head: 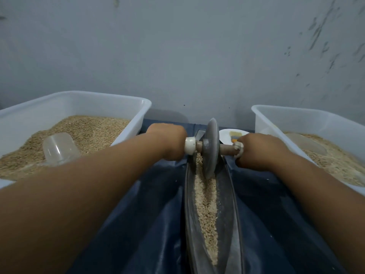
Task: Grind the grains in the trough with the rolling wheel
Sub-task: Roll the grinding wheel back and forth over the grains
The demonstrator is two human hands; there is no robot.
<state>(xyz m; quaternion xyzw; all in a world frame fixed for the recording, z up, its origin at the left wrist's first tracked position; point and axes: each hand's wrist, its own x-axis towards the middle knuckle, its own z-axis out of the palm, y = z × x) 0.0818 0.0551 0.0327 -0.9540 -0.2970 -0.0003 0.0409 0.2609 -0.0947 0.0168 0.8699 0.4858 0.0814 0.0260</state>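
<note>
A long, narrow dark metal trough [189, 204] runs away from me down the middle, with a strip of tan grains [205, 210] along its bottom. The grey metal rolling wheel [211, 149] stands upright in the trough near its far end, its lower edge in the grains. An axle handle passes through the wheel. My left hand [169, 141] grips the left handle end beside a white collar [190, 145]. My right hand [258, 150] grips the right handle end. Both arms are stretched forward.
A white plastic tub [138, 115] of whole grains with a clear scoop [60, 148] stands at the left. Another white tub [262, 123] of grain with a scoop stands at the right. A white plate [227, 135] with a brush lies behind the wheel. Dark blue sheet [150, 204] covers the surface; a grey wall is close behind.
</note>
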